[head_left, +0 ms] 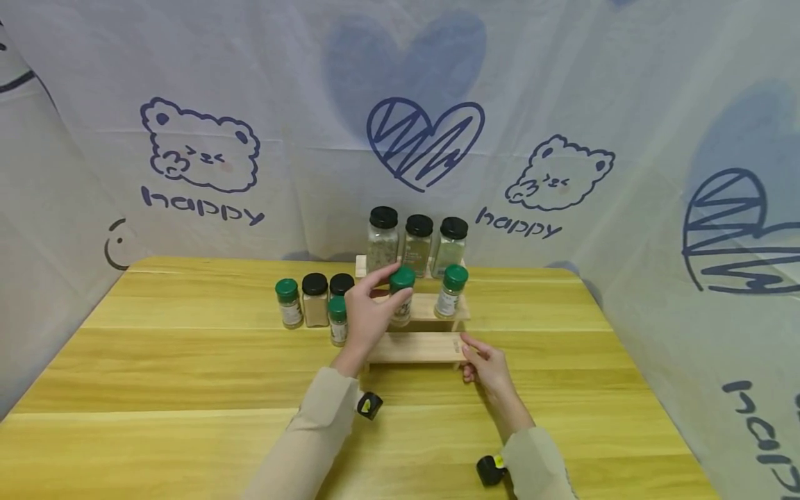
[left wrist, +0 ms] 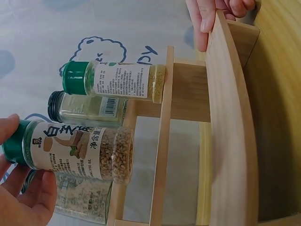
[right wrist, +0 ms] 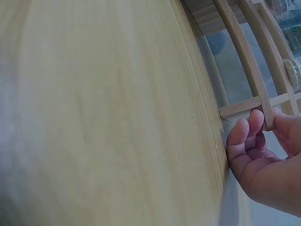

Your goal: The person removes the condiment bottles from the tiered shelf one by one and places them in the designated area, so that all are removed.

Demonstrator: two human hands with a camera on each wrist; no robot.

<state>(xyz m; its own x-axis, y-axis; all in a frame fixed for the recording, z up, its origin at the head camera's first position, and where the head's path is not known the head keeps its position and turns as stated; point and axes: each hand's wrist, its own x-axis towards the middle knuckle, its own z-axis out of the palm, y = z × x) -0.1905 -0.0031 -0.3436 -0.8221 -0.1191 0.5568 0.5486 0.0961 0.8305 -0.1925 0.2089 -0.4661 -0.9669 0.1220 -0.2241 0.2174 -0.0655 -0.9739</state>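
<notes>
My left hand (head_left: 367,316) pinches the green cap of a clear spice jar (left wrist: 77,149) with pale seeds inside and a printed label. The jar is upright at the middle tier of a stepped wooden rack (head_left: 412,347); in the left wrist view its base sits a little apart from the shelf edge. To its right, another green-capped jar (head_left: 448,293) stands on the middle tier. My right hand (head_left: 490,368) grips the right end of the lowest tier, fingertips below the board and thumb partly hidden in the right wrist view.
Three tall black-capped jars (head_left: 417,243) stand on the top tier. On the table left of the rack are a green-capped jar (head_left: 289,303), a black-capped jar (head_left: 315,300), another black-capped jar (head_left: 341,284) and a small green-capped jar (head_left: 337,321). A printed cloth (head_left: 300,104) hangs behind.
</notes>
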